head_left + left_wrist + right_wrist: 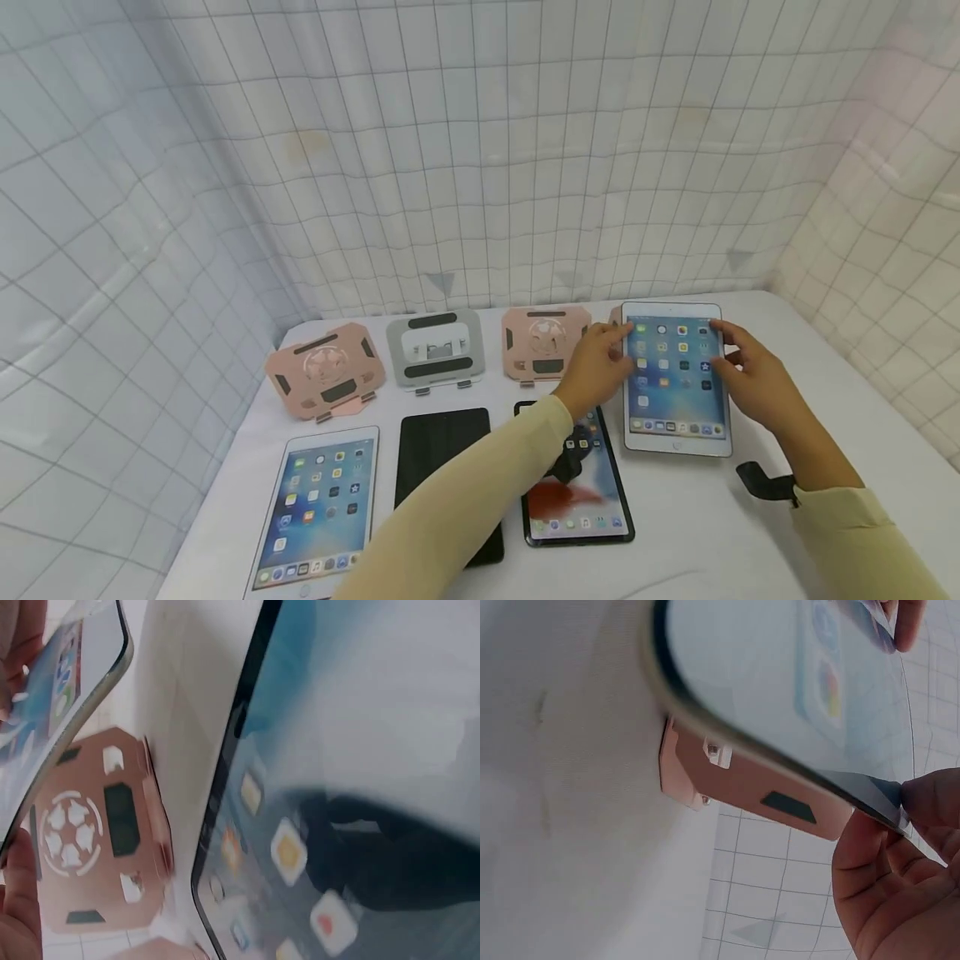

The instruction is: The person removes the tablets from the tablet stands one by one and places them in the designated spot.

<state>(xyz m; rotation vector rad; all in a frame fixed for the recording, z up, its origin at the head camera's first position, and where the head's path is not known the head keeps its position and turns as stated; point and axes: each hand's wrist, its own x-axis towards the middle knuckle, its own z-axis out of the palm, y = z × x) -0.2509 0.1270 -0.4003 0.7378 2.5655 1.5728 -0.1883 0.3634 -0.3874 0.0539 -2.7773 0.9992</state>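
Observation:
A white-framed tablet [675,375] with a lit home screen is held between both hands at the right of the table. My left hand [597,367] pinches its left edge. On the opposite edge, my right hand [753,379] grips with thumb and fingers, as the right wrist view shows on the tablet's glass [795,690]. The tablet leans back, its lower end apart from the tabletop in the wrist views. Behind it stands a pink tablet stand [750,784], mostly hidden in the head view; whether they touch, I cannot tell.
Two more pink stands [546,343] [326,371] and a grey stand [437,346] line the back. In front lie a white tablet [318,500], a dark-screened tablet [442,442] and a lit black-framed tablet [585,492], partly under the left arm. Gridded white curtains [525,167] surround the table.

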